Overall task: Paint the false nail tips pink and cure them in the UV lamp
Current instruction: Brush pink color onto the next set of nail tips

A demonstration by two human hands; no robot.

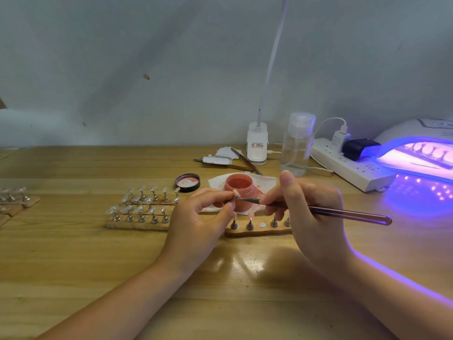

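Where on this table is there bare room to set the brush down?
Bare wood lies along the near edge of the table, left of the left hand, and between the two arms in front of the wooden strip. It is crowded around the pink jar, the rows of clear tips and the lit lamp.

A pale grey wall (171,57), scuffed and marked, rises behind the far edge of a wooden plank worktop (73,266). Violet light spills across the worktop's right side.

pink paint jar (239,191) | violet-glowing UV lamp (416,153) | tan wooden table (73,253) | white power strip (350,168)
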